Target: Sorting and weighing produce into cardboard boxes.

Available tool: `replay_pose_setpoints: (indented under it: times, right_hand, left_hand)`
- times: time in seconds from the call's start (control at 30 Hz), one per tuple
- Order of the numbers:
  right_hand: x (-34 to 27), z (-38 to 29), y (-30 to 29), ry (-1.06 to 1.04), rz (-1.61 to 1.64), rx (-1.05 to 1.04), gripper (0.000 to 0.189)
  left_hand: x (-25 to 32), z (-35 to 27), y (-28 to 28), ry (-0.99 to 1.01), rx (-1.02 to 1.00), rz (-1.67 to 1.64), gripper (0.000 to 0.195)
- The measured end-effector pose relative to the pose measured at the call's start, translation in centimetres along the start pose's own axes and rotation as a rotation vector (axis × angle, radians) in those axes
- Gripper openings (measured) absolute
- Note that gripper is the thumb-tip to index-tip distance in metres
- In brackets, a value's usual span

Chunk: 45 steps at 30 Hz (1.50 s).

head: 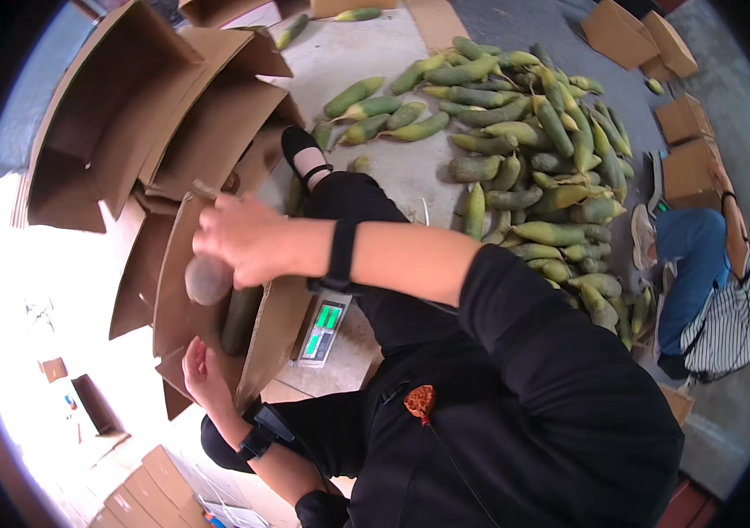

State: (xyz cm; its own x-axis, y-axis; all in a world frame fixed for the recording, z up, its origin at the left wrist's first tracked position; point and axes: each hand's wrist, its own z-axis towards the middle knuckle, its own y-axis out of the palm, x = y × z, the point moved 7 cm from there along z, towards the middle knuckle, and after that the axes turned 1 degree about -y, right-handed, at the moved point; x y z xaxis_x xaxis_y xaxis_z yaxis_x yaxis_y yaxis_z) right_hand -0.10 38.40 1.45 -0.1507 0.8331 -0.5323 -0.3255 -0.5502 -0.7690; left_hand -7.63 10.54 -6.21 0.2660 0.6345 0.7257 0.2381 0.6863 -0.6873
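Note:
My right hand (243, 241) is over an open cardboard box (173, 290), shut on a blurred green radish (208, 280) whose rounded end faces me. Another green radish (241, 320) lies inside the box, against its near wall. My left hand (206, 383) is at the lower end of that box, holding nothing, its fingers loosely bent and apart. Right beside the box is a digital scale display (320, 330) with lit green digits. Whether the box rests on the scale is hidden.
A large heap of green radishes (533, 138) covers the floor beyond my right leg. Empty cardboard boxes (111, 112) stand stacked past the filling box. Another person (698, 284) crouches at the right, a hand on a cardboard box (692, 175). Flattened cardboard (150, 492) lies at lower left.

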Motion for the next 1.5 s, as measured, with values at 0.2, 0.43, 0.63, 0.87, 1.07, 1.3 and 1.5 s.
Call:
replay_pose_setpoints:
  times: [0.2, 0.43, 0.63, 0.87, 1.07, 1.3, 1.5]
  right_hand:
    - [2.4, 0.2, 6.1, 0.161, -0.426, 0.079, 0.007]
    - [1.5, -2.1, 1.6, 0.069, 0.117, -0.130, 0.019]
    - [9.3, -8.0, -7.7, 0.268, 0.434, 0.186, 0.023]
    - [26.5, -28.7, -8.2, 0.865, -0.065, 0.119, 0.023]
    - [27.6, -46.3, 0.2, 1.162, -0.195, -0.283, 0.025]
    - [20.8, -50.4, 8.2, 1.228, -0.178, -0.622, 0.036]
    - [18.3, -45.8, 12.9, 0.912, -0.149, -0.798, 0.049]
  left_hand:
    - [0.6, -0.3, 2.0, -0.061, -0.142, -0.040, 0.029]
    - [-0.4, -0.4, 1.9, -0.063, -0.167, -0.040, 0.029]
    - [-0.4, -0.4, 1.7, -0.046, -0.170, -0.019, 0.029]
    - [0.6, -1.1, 1.5, -0.023, -0.144, -0.070, 0.028]
    - [1.5, -1.3, 2.5, -0.046, -0.159, -0.017, 0.027]
    - [1.7, -1.2, 2.5, -0.023, -0.165, 0.070, 0.026]
    - [1.0, -1.0, 2.6, -0.050, -0.165, 0.060, 0.026]
